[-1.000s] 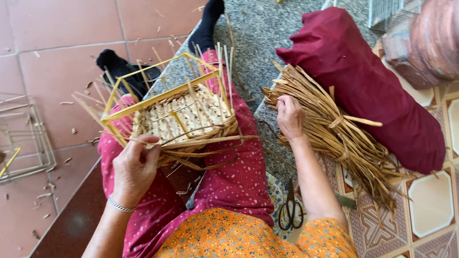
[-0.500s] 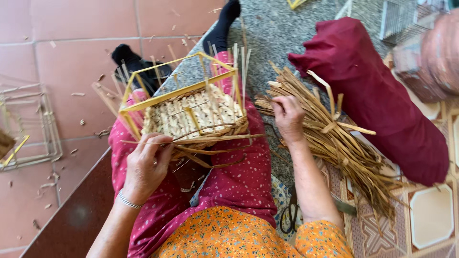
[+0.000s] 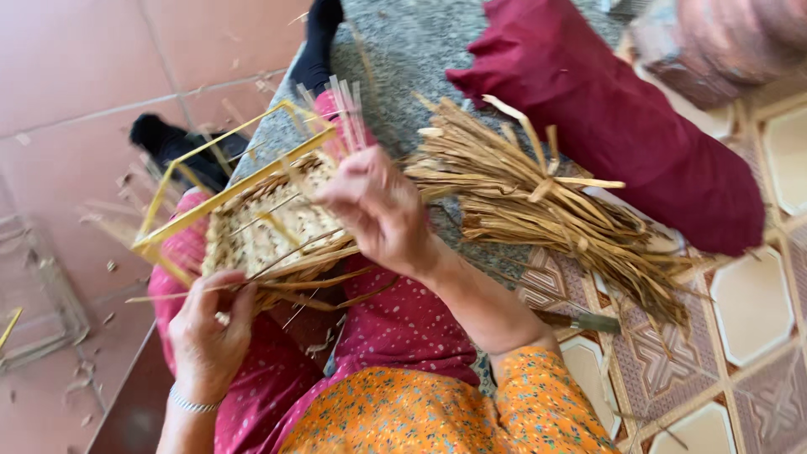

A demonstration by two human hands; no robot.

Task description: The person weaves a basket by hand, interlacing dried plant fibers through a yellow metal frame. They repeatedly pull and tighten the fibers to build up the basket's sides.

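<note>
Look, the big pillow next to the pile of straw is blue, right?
Not blue: the head view shows the pillow is dark red. It does lie next to the pile of straw, just as you said.

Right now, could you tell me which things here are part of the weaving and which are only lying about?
In use: left hand and right hand on the half-woven basket with its yellow frame; straw bundle.
Lying about: maroon bolster, wire frame on the floor, scissors.
</note>
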